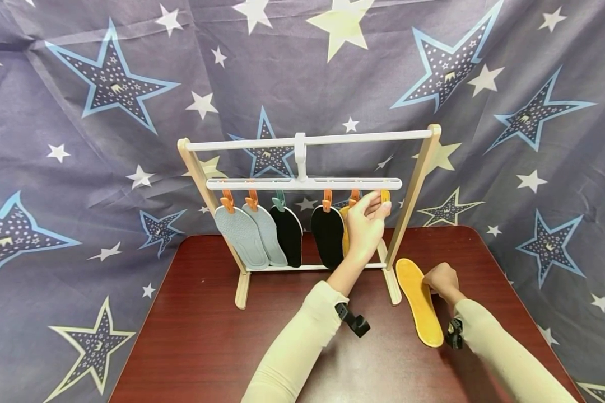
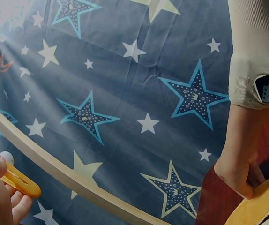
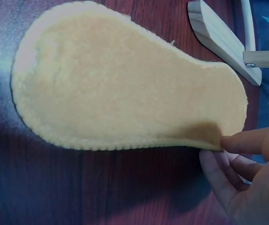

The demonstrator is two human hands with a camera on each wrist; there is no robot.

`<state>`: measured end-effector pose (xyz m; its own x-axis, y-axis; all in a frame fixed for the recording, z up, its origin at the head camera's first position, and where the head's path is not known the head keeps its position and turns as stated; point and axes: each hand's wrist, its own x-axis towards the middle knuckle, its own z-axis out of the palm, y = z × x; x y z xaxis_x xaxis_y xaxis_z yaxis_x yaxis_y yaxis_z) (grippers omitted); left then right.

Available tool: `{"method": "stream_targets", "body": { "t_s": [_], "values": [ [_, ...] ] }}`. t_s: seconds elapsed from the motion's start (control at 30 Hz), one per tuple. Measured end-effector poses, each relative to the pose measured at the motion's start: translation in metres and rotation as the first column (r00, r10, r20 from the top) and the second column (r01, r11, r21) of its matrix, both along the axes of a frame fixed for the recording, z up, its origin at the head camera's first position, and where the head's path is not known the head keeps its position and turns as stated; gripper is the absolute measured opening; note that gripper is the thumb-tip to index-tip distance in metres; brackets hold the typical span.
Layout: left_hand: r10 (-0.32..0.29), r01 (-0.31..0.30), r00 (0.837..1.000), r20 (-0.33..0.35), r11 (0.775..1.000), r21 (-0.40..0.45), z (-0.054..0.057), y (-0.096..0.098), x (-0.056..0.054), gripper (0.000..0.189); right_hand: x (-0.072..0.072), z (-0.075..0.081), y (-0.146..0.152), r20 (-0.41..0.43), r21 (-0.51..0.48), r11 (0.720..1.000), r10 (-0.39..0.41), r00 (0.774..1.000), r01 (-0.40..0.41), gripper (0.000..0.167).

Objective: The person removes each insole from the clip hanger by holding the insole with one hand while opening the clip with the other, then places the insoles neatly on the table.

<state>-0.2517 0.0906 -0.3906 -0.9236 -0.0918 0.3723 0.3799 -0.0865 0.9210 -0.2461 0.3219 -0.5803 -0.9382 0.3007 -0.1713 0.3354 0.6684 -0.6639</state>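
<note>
My left hand [image 1: 367, 226] pinches a yellow clothespin [image 1: 385, 196] at the right end of the white hanger [image 1: 353, 183]; in the left wrist view the clothespin [image 2: 23, 182] sits between thumb and fingers. Low over the table on the right, my right hand [image 1: 442, 281] holds a yellow insole [image 1: 419, 302] by its side edge. The right wrist view shows thumb and fingers gripping that insole [image 3: 125, 84] near its narrower end. Partly hidden behind my left hand, another yellow insole [image 1: 345, 224] hangs from an orange clothespin [image 1: 354, 197].
A wooden rack [image 1: 414, 196] carries the hanger from its white top bar. Two grey insoles [image 1: 242, 238] and two black ones [image 1: 327, 238] hang from clothespins. Everything stands on a reddish-brown table [image 1: 191, 336], before a star-patterned cloth [image 1: 131, 157].
</note>
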Motion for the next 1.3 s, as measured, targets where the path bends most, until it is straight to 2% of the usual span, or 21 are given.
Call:
{"method": "stream_targets", "body": {
  "t_s": [0.13, 0.4, 0.73, 1.03, 1.3],
  "values": [
    [-0.006, 0.006, 1.0, -0.003, 1.0, 0.006, 0.0, -0.0003, 0.0009, 0.03, -0.0007, -0.0012, -0.001, 0.009, 0.04, 0.999, -0.002, 1.0, 0.001, 0.021],
    [0.002, -0.002, 1.0, 0.006, 1.0, 0.002, -0.0008, -0.0006, 0.0013, 0.03, 0.0004, -0.0018, -0.0014, 0.005, 0.014, 1.0, -0.025, 1.0, 0.025, 0.005],
    [-0.005, 0.005, 1.0, -0.011, 1.0, 0.006, -0.0026, -0.0006, 0.0019, 0.03, 0.0026, -0.0036, 0.002, -0.014, -0.02, 1.0, 0.0, 1.0, 0.0, 0.008],
    [-0.012, 0.013, 1.0, -0.01, 1.0, 0.016, -0.0021, 0.0006, 0.002, 0.032, 0.0032, -0.004, 0.0029, 0.008, -0.02, 1.0, -0.011, 1.0, 0.011, 0.008],
    [-0.014, 0.015, 1.0, -0.02, 1.0, 0.014, -0.0008, -0.0006, 0.0026, 0.032, 0.0039, -0.005, 0.0018, -0.008, -0.035, 0.999, -0.017, 1.0, 0.016, 0.01]
  ]
}}
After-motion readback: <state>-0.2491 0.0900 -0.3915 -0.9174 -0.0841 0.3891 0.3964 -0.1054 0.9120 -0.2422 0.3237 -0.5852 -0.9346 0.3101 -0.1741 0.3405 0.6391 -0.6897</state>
